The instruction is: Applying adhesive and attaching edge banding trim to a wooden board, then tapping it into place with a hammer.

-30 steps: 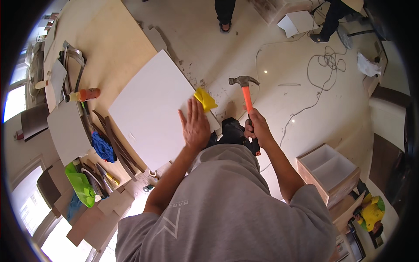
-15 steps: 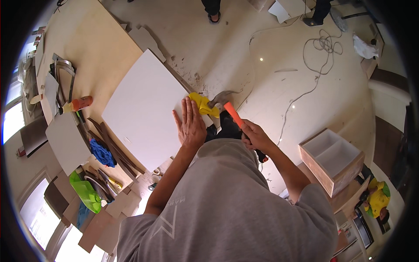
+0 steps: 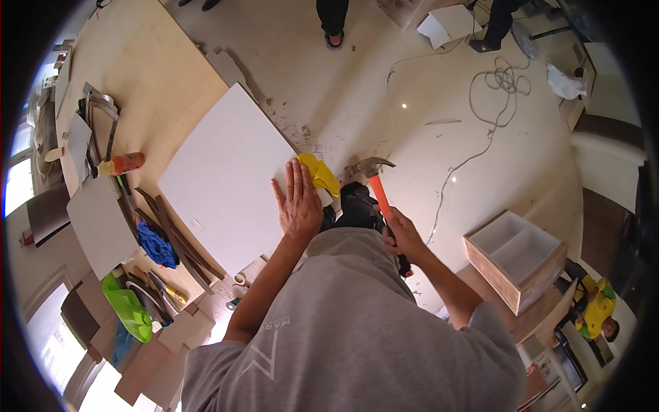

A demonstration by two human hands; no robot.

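A white board (image 3: 223, 175) lies on the wooden worktable, and my left hand (image 3: 300, 206) rests flat on it with fingers stretched out near its right edge. A yellow cloth (image 3: 319, 174) drapes over that edge, beside and partly against my fingertips. My right hand (image 3: 403, 235) is closed round the handle of a claw hammer (image 3: 379, 192), orange near the metal head and dark lower down. The hammer's head hangs to the right of the cloth, apart from it.
On the light wooden worktable (image 3: 147, 75) are an orange bottle (image 3: 128, 163), a blue cloth (image 3: 156, 244), dark strips (image 3: 180, 240) and a green bag (image 3: 128, 309). A cable (image 3: 473, 154) snakes over the floor. An open two-compartment box (image 3: 515, 255) stands right. Other people are nearby.
The hammer has swung right, away from the cloth and the board's edge, its handle now more upright. My left hand stays flat on the board. The whole view has shifted slightly.
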